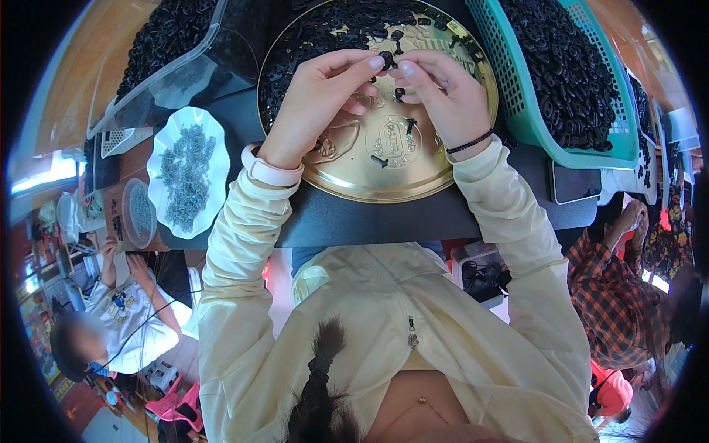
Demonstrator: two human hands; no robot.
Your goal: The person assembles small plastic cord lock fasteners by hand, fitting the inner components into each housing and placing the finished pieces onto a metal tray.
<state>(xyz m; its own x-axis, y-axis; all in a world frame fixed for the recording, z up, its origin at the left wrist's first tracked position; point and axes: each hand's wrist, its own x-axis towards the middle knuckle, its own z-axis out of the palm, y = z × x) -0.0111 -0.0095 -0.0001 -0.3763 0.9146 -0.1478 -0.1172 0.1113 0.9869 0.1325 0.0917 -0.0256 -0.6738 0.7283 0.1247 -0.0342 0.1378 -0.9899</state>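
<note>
Over a round gold tray (347, 181), my two hands meet at a small black plastic piece (385, 60). My left hand (325, 92) pinches it between thumb and forefinger. From the other side, my right hand (452, 92) has its thumb and fingers closed at the same piece; whether a second part sits in those fingertips is too small to tell. Black pieces are heaped along the tray's far and left side. A few loose ones, such as a short black peg (379, 161), lie on the bare gold near me.
Left of the tray stands a white wavy-edged dish (156, 193) of small silvery parts, with a clear bin (122, 111) of black pieces beyond it. A green basket (591, 157) full of black pieces stands right, near a dark flat device (576, 184). Other people sit on both sides.
</note>
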